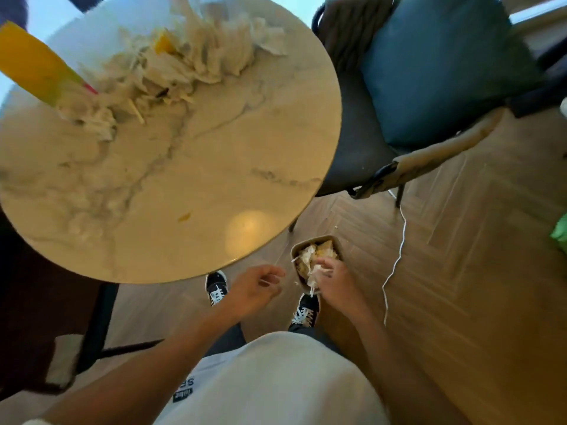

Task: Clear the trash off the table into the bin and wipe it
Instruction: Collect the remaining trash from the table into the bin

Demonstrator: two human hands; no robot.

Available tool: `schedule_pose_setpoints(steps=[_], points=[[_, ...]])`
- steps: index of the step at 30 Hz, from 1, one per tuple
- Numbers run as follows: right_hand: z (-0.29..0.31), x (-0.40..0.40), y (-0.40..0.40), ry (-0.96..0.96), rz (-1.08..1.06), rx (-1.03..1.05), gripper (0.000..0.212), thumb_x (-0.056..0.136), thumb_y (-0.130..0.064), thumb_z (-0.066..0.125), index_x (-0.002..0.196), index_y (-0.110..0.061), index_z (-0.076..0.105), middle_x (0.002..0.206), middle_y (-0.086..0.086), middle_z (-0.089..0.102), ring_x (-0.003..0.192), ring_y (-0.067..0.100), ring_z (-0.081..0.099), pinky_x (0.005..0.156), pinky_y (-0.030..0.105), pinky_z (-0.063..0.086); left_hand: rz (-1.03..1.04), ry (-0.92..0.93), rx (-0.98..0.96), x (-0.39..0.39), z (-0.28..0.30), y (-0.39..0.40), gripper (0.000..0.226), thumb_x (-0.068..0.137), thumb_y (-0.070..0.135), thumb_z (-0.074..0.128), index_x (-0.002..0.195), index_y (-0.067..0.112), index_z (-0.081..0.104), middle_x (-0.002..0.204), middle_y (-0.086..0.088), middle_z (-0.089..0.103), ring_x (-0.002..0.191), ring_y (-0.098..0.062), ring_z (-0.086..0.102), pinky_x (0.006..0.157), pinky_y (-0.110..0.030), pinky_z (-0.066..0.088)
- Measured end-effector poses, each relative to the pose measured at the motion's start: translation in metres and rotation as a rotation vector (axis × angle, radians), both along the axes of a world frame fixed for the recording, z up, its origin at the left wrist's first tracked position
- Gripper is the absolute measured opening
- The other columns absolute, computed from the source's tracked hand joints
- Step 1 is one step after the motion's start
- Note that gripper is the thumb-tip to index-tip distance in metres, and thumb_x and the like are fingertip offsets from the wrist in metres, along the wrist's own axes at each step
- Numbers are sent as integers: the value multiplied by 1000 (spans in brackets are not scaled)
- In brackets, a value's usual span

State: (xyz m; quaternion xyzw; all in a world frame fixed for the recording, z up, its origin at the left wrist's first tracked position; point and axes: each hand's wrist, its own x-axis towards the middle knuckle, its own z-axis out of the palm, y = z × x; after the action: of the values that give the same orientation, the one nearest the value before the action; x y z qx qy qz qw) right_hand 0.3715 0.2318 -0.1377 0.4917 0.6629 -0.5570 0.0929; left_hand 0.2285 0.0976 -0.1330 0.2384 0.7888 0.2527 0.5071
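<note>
A person is standing at a round marble-patterned surface (190,167), pale cream with grey veins and a glossy face that is catching a soft round glare near its lower edge. Along the upper part of the frame a long heap of crumpled white tissue trash (196,59) is lying across it, soft and ragged, with a few thin pale sticks and a small yellow scrap mixed in. A flat yellow sheet (33,61) is slanting in from the upper left corner, its lower end touching the heap. A tiny orange crumb (184,217) is sitting alone near the centre of the frame.

Below the rim, at lower centre, a small rounded-rectangular bin (334,243) is standing on the herringbone wood floor (460,271), already holding wrinkled paper. The right hand (333,282) is reaching over the bin's near rim, its grip clenched around a wad of white tissue (316,273) with strips trailing down. The left hand (256,289) is hovering just left of the bin, fingers loosely curled, its grip released and holding nothing.

At upper right a dark padded chair (356,139) is carrying a smooth teal cushion (435,65). A thin white cable (399,253) is snaking across the floor to the right of the bin.
</note>
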Motion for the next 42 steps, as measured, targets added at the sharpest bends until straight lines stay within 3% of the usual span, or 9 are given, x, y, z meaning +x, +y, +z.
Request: schedule_pose_setpoints(steps=[4,8,12,15,20,28,32,38,42], points=[[41,-29,10,9,77,131,28,94,-24,54,121,-25,61,112,-5,60,100,11,56,80,24,47,23,36,118,-18,28,-11,23,87,15,67,99,34,65,95,12,65,94,-7,62,75,-11,47],[66,-76,20,66,158,229,25,93,-22,55,117,-22,64,107,-5,61,100,10,58,79,22,41,67,49,212,-53,50,-11,22,87,13,65,102,29,68,96,10,67,91,-6,62,82,-20,49],[80,-135,25,115,222,292,22,93,-22,56,113,-23,66,108,-6,62,97,7,57,80,20,40,162,116,289,-102,70,-14,19,88,13,65,105,22,69,96,5,67,82,-6,62,76,-17,48],[87,-185,23,131,300,337,23,95,-21,55,115,-20,66,106,-5,61,94,7,55,81,19,38,199,182,316,-150,79,-25,19,89,16,65,106,25,67,100,5,67,88,-8,64,79,-19,49],[89,-267,9,165,331,385,23,91,-17,57,111,-17,69,108,2,70,88,7,59,79,15,40,272,290,306,-242,82,-45,20,90,13,64,107,20,67,98,2,66,78,0,61,67,-3,44],[83,-370,-20,150,314,344,23,91,-16,56,108,-18,70,98,-2,68,92,12,62,83,22,46,253,623,234,-380,66,-53,31,81,5,60,108,17,69,119,-4,57,87,-19,61,75,-22,44],[82,-405,-30,141,334,365,25,93,-17,54,114,-17,68,103,1,67,93,12,60,88,25,47,108,666,197,-419,52,-45,32,82,13,60,112,22,67,132,-5,52,108,-27,59,86,-36,51],[79,-450,-36,162,371,430,24,92,-17,55,111,-16,69,104,1,69,94,13,63,90,30,51,79,647,247,-433,38,-44,24,71,9,58,90,9,73,89,-10,67,83,-31,63,69,-31,46],[76,-481,-45,153,418,461,30,93,-17,52,120,-18,65,111,-1,67,100,14,63,84,24,48,216,616,297,-427,42,-59,21,76,3,63,91,11,74,87,-5,67,78,-21,60,66,-25,41]])
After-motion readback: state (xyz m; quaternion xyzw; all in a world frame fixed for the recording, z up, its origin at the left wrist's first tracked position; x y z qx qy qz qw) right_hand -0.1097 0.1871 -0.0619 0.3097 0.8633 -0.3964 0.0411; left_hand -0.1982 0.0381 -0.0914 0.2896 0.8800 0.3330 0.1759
